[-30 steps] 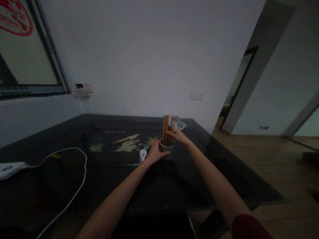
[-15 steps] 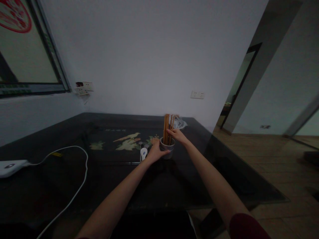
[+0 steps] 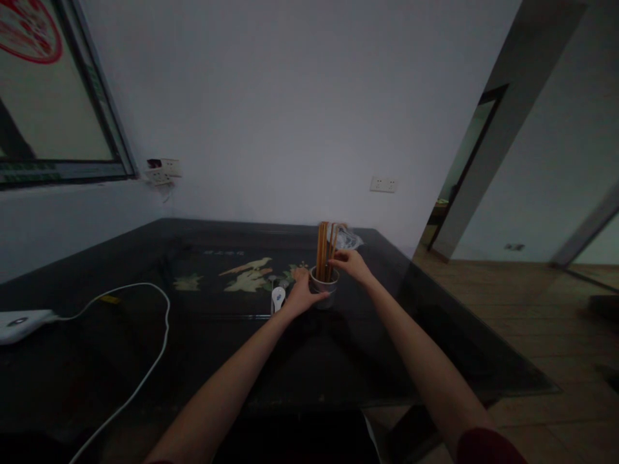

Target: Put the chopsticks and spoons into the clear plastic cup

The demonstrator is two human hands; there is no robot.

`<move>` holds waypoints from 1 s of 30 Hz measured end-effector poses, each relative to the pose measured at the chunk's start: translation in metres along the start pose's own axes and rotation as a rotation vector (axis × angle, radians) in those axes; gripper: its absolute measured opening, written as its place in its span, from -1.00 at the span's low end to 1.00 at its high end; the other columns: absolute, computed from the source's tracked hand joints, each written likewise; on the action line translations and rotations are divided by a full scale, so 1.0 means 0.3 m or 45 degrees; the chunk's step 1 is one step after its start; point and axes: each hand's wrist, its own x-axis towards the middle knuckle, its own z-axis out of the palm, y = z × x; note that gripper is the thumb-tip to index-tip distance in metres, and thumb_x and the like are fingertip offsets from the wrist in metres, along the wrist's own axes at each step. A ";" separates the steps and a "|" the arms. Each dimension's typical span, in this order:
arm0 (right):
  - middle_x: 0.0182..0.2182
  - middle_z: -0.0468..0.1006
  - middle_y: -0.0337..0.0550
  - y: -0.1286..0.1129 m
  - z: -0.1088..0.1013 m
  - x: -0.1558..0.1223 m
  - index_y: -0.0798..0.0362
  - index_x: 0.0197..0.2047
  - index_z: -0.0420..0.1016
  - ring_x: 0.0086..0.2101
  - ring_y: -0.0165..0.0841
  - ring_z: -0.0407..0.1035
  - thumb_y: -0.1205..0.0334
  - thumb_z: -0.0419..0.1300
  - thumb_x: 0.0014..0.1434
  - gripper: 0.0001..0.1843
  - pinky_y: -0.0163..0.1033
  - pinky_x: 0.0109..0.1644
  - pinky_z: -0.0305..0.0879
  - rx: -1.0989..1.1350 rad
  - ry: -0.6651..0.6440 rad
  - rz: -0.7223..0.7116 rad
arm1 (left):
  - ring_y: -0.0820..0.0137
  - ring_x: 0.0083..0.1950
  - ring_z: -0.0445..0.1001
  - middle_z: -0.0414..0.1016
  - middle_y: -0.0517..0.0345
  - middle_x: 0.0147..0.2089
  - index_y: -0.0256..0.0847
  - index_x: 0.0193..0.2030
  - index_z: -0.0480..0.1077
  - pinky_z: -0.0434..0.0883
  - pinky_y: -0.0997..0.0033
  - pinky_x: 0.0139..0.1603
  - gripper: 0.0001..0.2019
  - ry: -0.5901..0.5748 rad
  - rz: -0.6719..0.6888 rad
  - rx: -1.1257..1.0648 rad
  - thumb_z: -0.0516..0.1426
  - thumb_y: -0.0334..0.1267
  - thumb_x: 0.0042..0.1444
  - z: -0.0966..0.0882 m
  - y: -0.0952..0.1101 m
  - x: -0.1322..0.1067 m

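A light grey cup [image 3: 325,287] stands on the dark table, with several brown chopsticks [image 3: 322,248] upright in it. My left hand [image 3: 300,295] is wrapped round the left side of the cup, its thumb across the front. At the right edge of the bunch, the curled fingers of my right hand [image 3: 352,263] pinch at the chopsticks just above the cup's rim; the fingertips are partly hidden. A white spoon [image 3: 278,296] lies left of my left hand, among other small utensils that are too dim to make out.
Behind the chopsticks lies a clear plastic bag [image 3: 345,237]. A white power strip [image 3: 22,325] with a white cable [image 3: 162,348] occupies the left of the black table [image 3: 367,361], which bears a bird picture. A wall [image 3: 271,129] rises at the table's far edge.
My right hand has shifted slightly to the right and its fingers have drawn back from across the chopsticks to their right edge. My left hand and the cup look unchanged.
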 end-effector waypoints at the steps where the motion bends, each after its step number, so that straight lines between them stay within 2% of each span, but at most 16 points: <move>1: -0.41 0.60 -0.09 -0.003 -0.002 -0.001 0.14 -0.33 0.57 -0.37 -0.30 0.46 0.15 0.30 -0.01 -0.77 -0.23 -0.24 0.36 -0.072 0.031 -0.003 | 0.15 0.11 0.37 0.38 -0.14 0.08 -0.28 0.11 0.22 0.29 0.10 0.13 -0.33 0.003 -0.003 0.009 0.32 -0.19 -0.16 0.000 -0.003 0.001; 4: -0.45 0.59 -0.11 -0.017 0.004 -0.001 0.14 -0.37 0.58 -0.40 -0.31 0.45 0.16 0.26 0.03 -0.80 -0.25 -0.29 0.31 -0.242 0.097 -0.021 | 0.14 0.11 0.36 0.39 -0.14 0.08 -0.27 0.11 0.23 0.29 0.08 0.13 -0.33 0.006 -0.009 0.020 0.32 -0.18 -0.17 0.002 -0.011 0.002; 8: -0.44 0.59 -0.12 -0.032 0.021 0.000 0.12 -0.38 0.59 -0.41 -0.33 0.44 0.19 0.26 0.03 -0.84 -0.27 -0.30 0.28 -0.327 0.160 -0.040 | 0.14 0.10 0.37 0.39 -0.11 0.07 -0.24 0.10 0.24 0.29 0.08 0.12 -0.34 0.001 0.001 0.007 0.32 -0.17 -0.17 0.002 -0.015 0.002; 30: -0.45 0.59 -0.09 -0.050 0.036 0.010 0.13 -0.37 0.58 -0.40 -0.31 0.47 0.24 0.24 0.04 -0.86 -0.28 -0.30 0.31 -0.321 0.145 -0.011 | 0.16 0.12 0.37 0.38 -0.14 0.09 -0.30 0.13 0.22 0.29 0.13 0.14 -0.33 -0.010 -0.018 0.022 0.31 -0.20 -0.14 -0.002 0.012 0.000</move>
